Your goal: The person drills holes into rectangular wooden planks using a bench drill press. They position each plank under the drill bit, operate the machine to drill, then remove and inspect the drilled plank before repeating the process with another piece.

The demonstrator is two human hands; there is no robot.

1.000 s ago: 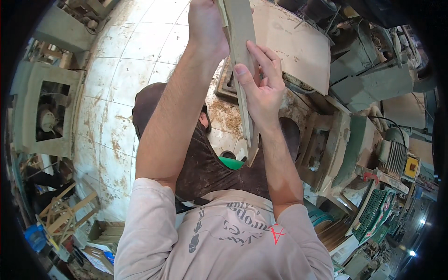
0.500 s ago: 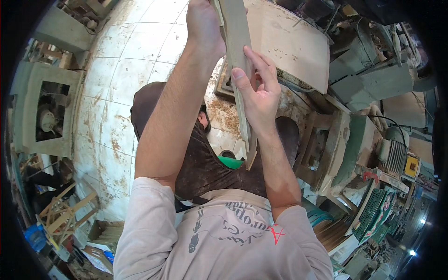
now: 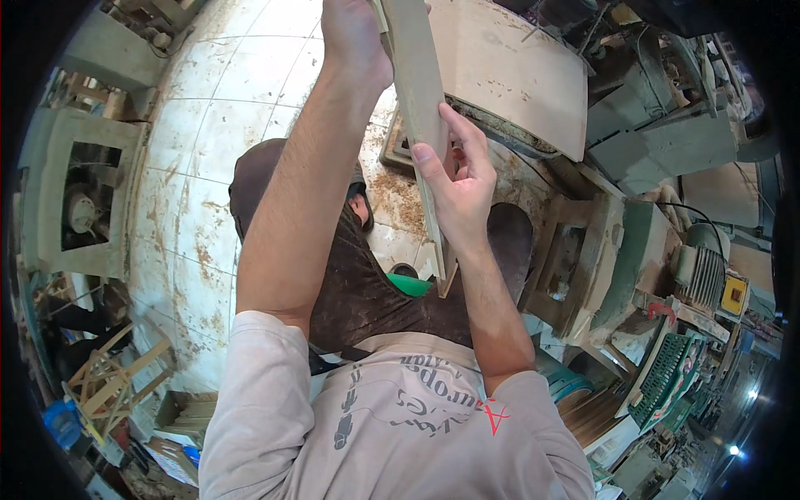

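Observation:
A long, pale, slightly curved wooden board [image 3: 421, 92] hangs on a slant in front of me, with a notched lower end above my lap. At its top my left hand [image 3: 354, 46] is closed on the far left edge; the fingers are partly hidden by the wood and the picture's rim. My right hand [image 3: 458, 179] holds the board at about mid-length. Its thumb presses the left edge, while the fingers reach round the right side and are partly hidden behind.
A low table with a pale flat top [image 3: 521, 75] stands ahead to the right, strewn with wood bits. Sawdust lies on the white tiled floor [image 3: 179, 217]. Machines, among them a motor [image 3: 704, 271], line the right. A framed machine stand [image 3: 87, 196] stands left.
My right hand has slid down along the board, closer to me. My left hand and the board's upper part have shifted slightly left.

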